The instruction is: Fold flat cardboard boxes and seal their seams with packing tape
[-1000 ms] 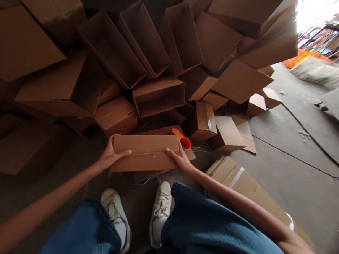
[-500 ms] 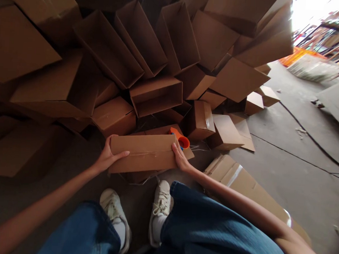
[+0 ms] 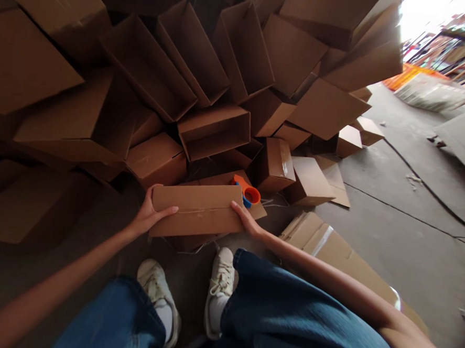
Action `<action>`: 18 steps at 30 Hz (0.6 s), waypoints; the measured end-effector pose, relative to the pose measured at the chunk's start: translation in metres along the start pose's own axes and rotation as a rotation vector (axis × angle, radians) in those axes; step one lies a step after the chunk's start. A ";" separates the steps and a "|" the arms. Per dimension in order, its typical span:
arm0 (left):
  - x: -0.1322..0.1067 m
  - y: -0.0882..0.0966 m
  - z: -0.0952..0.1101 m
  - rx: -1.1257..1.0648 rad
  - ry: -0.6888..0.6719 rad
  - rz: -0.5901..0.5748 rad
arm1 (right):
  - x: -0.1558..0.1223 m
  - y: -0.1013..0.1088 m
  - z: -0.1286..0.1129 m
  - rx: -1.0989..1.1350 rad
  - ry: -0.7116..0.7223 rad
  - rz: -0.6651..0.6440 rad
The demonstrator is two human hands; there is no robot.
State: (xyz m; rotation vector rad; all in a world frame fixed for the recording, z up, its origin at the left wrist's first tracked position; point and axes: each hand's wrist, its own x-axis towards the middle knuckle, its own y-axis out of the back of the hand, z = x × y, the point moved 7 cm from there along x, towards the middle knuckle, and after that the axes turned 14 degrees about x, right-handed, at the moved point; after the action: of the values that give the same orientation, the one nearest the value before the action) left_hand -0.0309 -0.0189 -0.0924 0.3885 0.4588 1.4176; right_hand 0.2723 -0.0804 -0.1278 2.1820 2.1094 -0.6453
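Note:
A long brown cardboard box (image 3: 199, 210) lies in front of my knees, its flaps closed along a seam. My left hand (image 3: 148, 214) grips its left end, thumb on top. My right hand (image 3: 247, 220) wraps round its right end, fingers pressed against the top. Just behind the box's right end sits an orange tape dispenser (image 3: 248, 190) on another piece of cardboard.
A tall heap of open and closed cardboard boxes (image 3: 215, 128) fills the space ahead and to the left. Flattened cartons (image 3: 332, 248) lie on the concrete floor at my right. My white shoes (image 3: 220, 286) stand below the box. Orange crates (image 3: 410, 74) are at the far right.
The box has barely moved. My right hand shifted from gripping the box's far corner by the dispenser back to its near right edge.

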 end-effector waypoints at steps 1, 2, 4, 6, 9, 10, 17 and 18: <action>0.000 0.000 0.000 -0.003 0.001 0.005 | -0.001 0.000 0.001 0.023 -0.029 -0.007; 0.000 0.000 0.000 -0.006 0.002 0.011 | -0.001 -0.001 0.002 0.038 -0.052 -0.012; 0.000 0.001 0.001 -0.009 0.001 0.019 | -0.001 -0.001 0.002 0.053 -0.078 -0.017; 0.001 0.000 0.002 -0.010 0.004 0.017 | -0.001 -0.001 0.001 0.063 -0.083 -0.013; 0.001 0.000 0.001 -0.009 0.020 0.002 | 0.000 0.000 0.000 0.055 -0.075 -0.018; 0.002 0.000 0.001 -0.008 0.021 -0.001 | 0.000 0.001 0.000 0.044 -0.068 -0.019; 0.002 -0.001 -0.001 -0.013 0.024 -0.010 | 0.005 0.006 -0.001 0.005 -0.039 -0.028; 0.002 -0.001 -0.001 -0.015 0.025 -0.007 | 0.006 0.007 0.000 0.004 -0.036 -0.029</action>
State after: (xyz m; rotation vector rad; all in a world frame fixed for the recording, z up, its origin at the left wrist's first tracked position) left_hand -0.0304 -0.0171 -0.0943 0.3571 0.4695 1.4196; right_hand 0.2786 -0.0756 -0.1311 2.1294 2.1277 -0.6867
